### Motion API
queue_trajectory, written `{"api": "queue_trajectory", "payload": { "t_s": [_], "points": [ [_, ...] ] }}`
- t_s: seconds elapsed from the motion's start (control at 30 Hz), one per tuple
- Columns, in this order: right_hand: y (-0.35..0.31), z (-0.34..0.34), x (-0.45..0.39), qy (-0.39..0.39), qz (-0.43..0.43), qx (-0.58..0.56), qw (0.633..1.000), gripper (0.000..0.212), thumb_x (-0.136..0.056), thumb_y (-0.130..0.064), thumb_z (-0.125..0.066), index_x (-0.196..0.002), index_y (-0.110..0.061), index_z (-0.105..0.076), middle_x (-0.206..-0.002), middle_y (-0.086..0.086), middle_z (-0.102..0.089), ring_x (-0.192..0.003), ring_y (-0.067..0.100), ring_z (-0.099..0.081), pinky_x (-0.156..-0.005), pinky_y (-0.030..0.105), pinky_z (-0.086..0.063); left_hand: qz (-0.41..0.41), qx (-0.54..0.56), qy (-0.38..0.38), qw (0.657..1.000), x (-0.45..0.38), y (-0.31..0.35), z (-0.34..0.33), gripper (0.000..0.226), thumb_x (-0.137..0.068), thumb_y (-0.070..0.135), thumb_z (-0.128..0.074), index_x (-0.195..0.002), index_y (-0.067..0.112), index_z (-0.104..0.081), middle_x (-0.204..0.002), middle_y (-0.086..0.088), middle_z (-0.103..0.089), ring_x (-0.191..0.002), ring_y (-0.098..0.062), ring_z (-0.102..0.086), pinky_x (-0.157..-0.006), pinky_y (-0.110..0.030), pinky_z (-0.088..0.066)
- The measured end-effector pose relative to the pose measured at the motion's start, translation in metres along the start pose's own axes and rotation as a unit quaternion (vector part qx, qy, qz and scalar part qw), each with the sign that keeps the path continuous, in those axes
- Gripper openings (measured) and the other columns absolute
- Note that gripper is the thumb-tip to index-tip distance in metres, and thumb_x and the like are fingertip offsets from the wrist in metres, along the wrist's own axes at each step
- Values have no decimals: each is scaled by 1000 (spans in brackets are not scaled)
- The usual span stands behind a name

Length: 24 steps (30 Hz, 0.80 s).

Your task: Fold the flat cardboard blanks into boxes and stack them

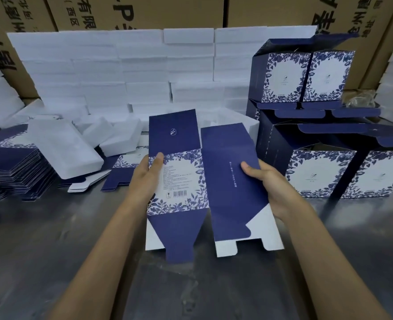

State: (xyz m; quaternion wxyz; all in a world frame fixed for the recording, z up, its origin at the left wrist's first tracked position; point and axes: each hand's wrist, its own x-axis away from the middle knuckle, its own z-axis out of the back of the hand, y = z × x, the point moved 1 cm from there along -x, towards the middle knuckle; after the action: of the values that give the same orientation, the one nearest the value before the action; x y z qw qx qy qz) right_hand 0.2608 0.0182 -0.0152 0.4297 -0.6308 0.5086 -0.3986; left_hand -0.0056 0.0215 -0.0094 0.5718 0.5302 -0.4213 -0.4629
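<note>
Cardboard blank upright between both hands, left hand and right hand each clamped on a side edge.

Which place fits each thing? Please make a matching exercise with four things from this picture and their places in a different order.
Things
1. stack of flat blanks
2. folded boxes
3. blank being folded
4. white foam blocks

Places
A. held between the left hand and the right hand
B. piled along the back, before the brown cartons
C. on the table at the left
D. stacked at the right

Pairs: 1-C, 2-D, 3-A, 4-B
</note>
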Motion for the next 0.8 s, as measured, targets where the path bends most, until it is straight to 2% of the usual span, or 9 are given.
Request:
{"api": "queue_trajectory", "payload": {
  "t_s": [0.07,0.2,0.33,0.4,0.47,0.57,0.7,0.73,0.8],
  "points": [
    [-1,-1,0,13,-13,2,1000,24,-96,-31,-67,-115,-22,-76,-109,7,-78,-93,26,-77,-71,37,-62,-20,-16,10,1000,0,0,1,40,-98,55,-48,-131,34,-58,-129,6,-65,-118,-19,-62,-104,-46,-48],
    [-1,-1,-1,49,10,13,999,23,-102,-34,-58,-119,-26,-73,-110,3,-78,-94,22,-77,-70,36,-61,-45,-13,-12,999,4,2,-3,25,-98,54,-49,-111,40,-65,-103,18,-74,-97,-6,-71,-82,-31,-54],
    [-1,-2,-2,92,71,9,993,20,-104,-33,-56,-115,-33,-73,-108,-5,-79,-95,17,-76,-66,31,-61,-4,-17,10,1000,-1,3,-7,26,-102,45,-44,-89,31,-62,-94,11,-68,-88,-13,-65,-68,-28,-45],
    [-2,-3,-3,101,77,-1,992,19,-102,-38,-60,-113,-32,-75,-106,-5,-79,-93,16,-77,-66,30,-61,-14,-20,-12,1000,-3,-2,-7,29,-104,36,-43,-91,19,-61,-93,1,-68,-90,-19,-65,-72,-30,-46],
    [-1,-1,-4,76,50,-11,996,26,-98,-39,-64,-118,-26,-75,-110,2,-78,-98,22,-76,-75,36,-62,-51,-34,4,998,-3,-6,-5,34,-106,38,-40,-98,9,-58,-93,-2,-64,-86,-16,-60,-74,-30,-45],
    [5,3,-8,16,13,-6,1000,25,-102,-28,-59,-120,-20,-74,-120,8,-75,-110,28,-72,-91,42,-58,-90,-7,67,994,-7,-8,0,32,-105,39,-41,-102,12,-59,-89,8,-67,-80,-4,-61,-69,-18,-48],
    [5,3,-10,54,20,31,998,23,-104,-25,-56,-115,-29,-76,-112,2,-78,-101,24,-76,-75,35,-61,-58,-7,74,996,-11,-12,-3,21,-102,36,-51,-116,22,-58,-112,-1,-69,-95,-17,-66,-85,-34,-51],
    [4,4,-10,66,21,33,997,24,-103,-25,-56,-120,-28,-73,-111,1,-78,-99,23,-76,-73,34,-61,-59,-20,66,996,-8,-11,-5,28,-99,31,-56,-127,27,-52,-119,-2,-65,-96,-16,-65,-81,-30,-50],
    [1,6,-9,71,18,6,997,27,-102,-25,-58,-127,-24,-69,-112,3,-78,-98,24,-76,-70,34,-61,-91,-65,17,994,-3,-9,-8,64,-92,14,-65,-145,36,-35,-135,8,-50,-112,-10,-57,-83,-20,-44]
  ]
}}
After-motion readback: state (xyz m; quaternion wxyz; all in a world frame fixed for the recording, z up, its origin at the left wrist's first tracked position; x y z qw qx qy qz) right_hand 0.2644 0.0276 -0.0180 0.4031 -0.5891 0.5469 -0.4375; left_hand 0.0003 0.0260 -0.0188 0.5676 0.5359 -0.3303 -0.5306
